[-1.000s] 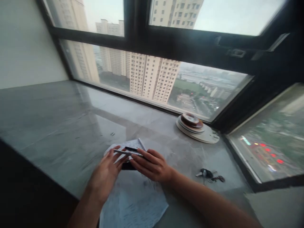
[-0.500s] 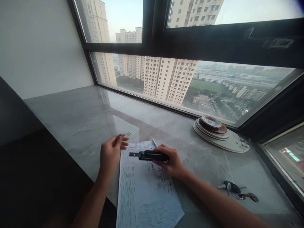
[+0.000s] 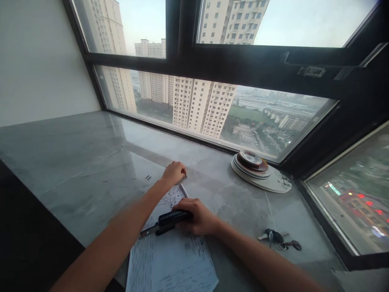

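My right hand (image 3: 196,217) grips a black stapler (image 3: 173,219) whose metal end points left and down, just over the handwritten papers (image 3: 173,263). My left hand (image 3: 174,172) reaches past the papers' far edge, low over the counter, with its fingers pinched together. Something small and dark shows at those fingertips, too little to name. To the left of that hand, small silvery strips that look like staples (image 3: 148,177) lie on the counter. My left forearm hides part of the papers' left side.
On the grey marbled counter (image 3: 91,162), a stack of plates (image 3: 251,164) stands by the window at right. A bunch of keys (image 3: 279,238) lies nearer, to the right of my right forearm. A dark window frame (image 3: 179,69) borders the far side.
My left hand has moved right and away, from beside the papers to beyond their far edge. My right hand has come nearer, and the stapler's metal end now tilts down. The view has shifted right.
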`<state>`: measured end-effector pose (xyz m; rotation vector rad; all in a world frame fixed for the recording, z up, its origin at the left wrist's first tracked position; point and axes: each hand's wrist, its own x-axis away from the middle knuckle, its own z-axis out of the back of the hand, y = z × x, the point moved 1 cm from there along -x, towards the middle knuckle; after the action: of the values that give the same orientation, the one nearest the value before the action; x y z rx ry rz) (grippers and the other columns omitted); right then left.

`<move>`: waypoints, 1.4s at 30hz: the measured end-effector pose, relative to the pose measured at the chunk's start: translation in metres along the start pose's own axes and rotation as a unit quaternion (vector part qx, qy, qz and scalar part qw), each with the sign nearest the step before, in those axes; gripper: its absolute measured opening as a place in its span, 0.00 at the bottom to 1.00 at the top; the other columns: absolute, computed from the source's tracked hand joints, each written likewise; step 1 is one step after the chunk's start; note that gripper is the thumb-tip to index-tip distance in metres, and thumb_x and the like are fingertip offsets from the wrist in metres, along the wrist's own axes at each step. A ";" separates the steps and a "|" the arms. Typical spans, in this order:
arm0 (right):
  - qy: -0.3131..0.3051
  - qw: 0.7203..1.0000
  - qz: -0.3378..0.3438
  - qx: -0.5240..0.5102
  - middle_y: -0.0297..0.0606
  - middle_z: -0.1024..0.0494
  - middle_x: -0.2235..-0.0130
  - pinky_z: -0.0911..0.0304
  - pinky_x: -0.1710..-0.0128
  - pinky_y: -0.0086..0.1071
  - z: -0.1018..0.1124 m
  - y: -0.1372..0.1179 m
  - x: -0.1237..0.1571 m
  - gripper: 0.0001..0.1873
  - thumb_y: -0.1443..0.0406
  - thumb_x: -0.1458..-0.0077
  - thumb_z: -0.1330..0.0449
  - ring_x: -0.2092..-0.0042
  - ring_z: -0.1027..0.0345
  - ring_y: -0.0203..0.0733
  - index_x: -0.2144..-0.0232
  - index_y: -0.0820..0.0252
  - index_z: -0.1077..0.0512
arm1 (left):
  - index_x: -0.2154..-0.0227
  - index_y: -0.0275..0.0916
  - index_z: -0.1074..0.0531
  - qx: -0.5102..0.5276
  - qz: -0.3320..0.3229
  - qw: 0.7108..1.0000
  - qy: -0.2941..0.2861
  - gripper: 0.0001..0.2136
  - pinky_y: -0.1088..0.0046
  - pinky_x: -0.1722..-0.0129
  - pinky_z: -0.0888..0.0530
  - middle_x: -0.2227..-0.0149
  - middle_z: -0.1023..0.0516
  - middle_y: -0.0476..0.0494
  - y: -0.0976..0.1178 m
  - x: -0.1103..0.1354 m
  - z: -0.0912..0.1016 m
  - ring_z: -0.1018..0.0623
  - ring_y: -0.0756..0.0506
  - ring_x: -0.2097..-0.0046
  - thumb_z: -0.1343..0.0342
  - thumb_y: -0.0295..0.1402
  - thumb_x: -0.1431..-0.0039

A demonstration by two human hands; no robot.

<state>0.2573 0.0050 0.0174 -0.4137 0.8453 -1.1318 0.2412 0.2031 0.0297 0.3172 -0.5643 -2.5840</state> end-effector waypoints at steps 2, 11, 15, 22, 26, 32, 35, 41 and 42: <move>-0.004 1.000 0.003 0.002 0.39 0.23 0.62 0.34 0.59 0.32 0.000 -0.001 0.000 0.18 0.66 0.49 0.34 0.62 0.29 0.42 0.54 0.60 0.26 | 0.64 0.42 0.16 0.008 -0.003 1.000 -0.013 0.09 0.74 0.58 0.26 0.65 0.15 0.44 -0.008 0.002 0.001 0.19 0.45 0.60 0.37 0.27 0.48; 0.003 1.000 -0.004 -0.016 0.38 0.22 0.62 0.34 0.57 0.32 0.001 0.001 -0.002 0.18 0.64 0.48 0.32 0.60 0.28 0.42 0.54 0.59 0.26 | 0.48 0.37 0.24 -0.164 0.143 0.975 0.054 0.17 0.62 0.51 0.27 0.49 0.22 0.31 -0.071 0.088 0.039 0.22 0.36 0.50 0.48 0.29 0.38; 0.003 1.000 -0.002 -0.017 0.39 0.21 0.61 0.34 0.56 0.32 0.002 0.001 -0.002 0.19 0.63 0.47 0.32 0.59 0.28 0.42 0.53 0.59 0.26 | 0.49 0.39 0.23 -0.155 0.120 0.978 0.073 0.19 0.66 0.55 0.28 0.49 0.22 0.36 -0.084 0.120 0.033 0.23 0.38 0.50 0.53 0.23 0.38; 0.020 1.000 -0.015 -0.009 0.38 0.21 0.62 0.34 0.58 0.31 0.001 0.000 -0.002 0.18 0.65 0.49 0.32 0.61 0.27 0.41 0.54 0.60 0.25 | 0.68 0.42 0.26 -0.128 0.133 0.977 0.108 0.11 0.70 0.68 0.35 0.64 0.22 0.44 -0.082 0.126 0.036 0.23 0.42 0.62 0.53 0.26 0.37; 0.028 0.999 -0.019 -0.008 0.38 0.21 0.62 0.34 0.58 0.31 0.001 -0.001 -0.002 0.18 0.65 0.50 0.32 0.61 0.27 0.42 0.55 0.60 0.24 | 0.61 0.42 0.31 -0.076 0.102 0.975 0.182 0.08 0.71 0.66 0.32 0.60 0.23 0.44 -0.079 0.129 0.037 0.22 0.43 0.61 0.54 0.25 0.37; 0.042 0.998 -0.045 -0.014 0.38 0.20 0.61 0.34 0.57 0.31 0.002 0.001 -0.002 0.17 0.65 0.50 0.32 0.60 0.26 0.42 0.56 0.58 0.24 | 0.51 0.40 0.32 -0.060 0.077 0.952 0.291 0.14 0.68 0.58 0.28 0.54 0.27 0.40 -0.063 0.148 0.040 0.23 0.41 0.55 0.59 0.29 0.33; 0.043 0.998 -0.047 -0.012 0.38 0.20 0.61 0.34 0.57 0.31 0.001 0.001 -0.002 0.18 0.66 0.51 0.32 0.60 0.25 0.42 0.56 0.58 0.23 | 0.52 0.39 0.30 -0.055 0.081 0.950 0.295 0.15 0.67 0.59 0.27 0.55 0.25 0.39 -0.058 0.162 0.035 0.22 0.41 0.56 0.61 0.31 0.32; 0.041 0.998 -0.050 -0.011 0.38 0.20 0.61 0.33 0.57 0.31 0.003 0.001 -0.003 0.19 0.65 0.52 0.31 0.60 0.25 0.42 0.56 0.59 0.23 | 0.47 0.42 0.31 0.010 0.068 0.961 0.268 0.16 0.74 0.69 0.29 0.64 0.20 0.48 -0.064 0.188 0.017 0.23 0.48 0.72 0.58 0.39 0.30; 0.040 0.998 -0.050 -0.015 0.38 0.20 0.61 0.33 0.57 0.31 0.003 0.001 -0.003 0.19 0.64 0.52 0.31 0.60 0.25 0.42 0.56 0.59 0.23 | 0.45 0.43 0.31 0.008 0.057 0.961 0.269 0.17 0.75 0.69 0.29 0.64 0.20 0.48 -0.065 0.192 0.015 0.24 0.49 0.72 0.57 0.40 0.30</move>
<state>0.2597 0.0079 0.0201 -0.4417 0.9196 -1.2355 0.0450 0.1660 -0.0087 0.9263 -0.3866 -2.2427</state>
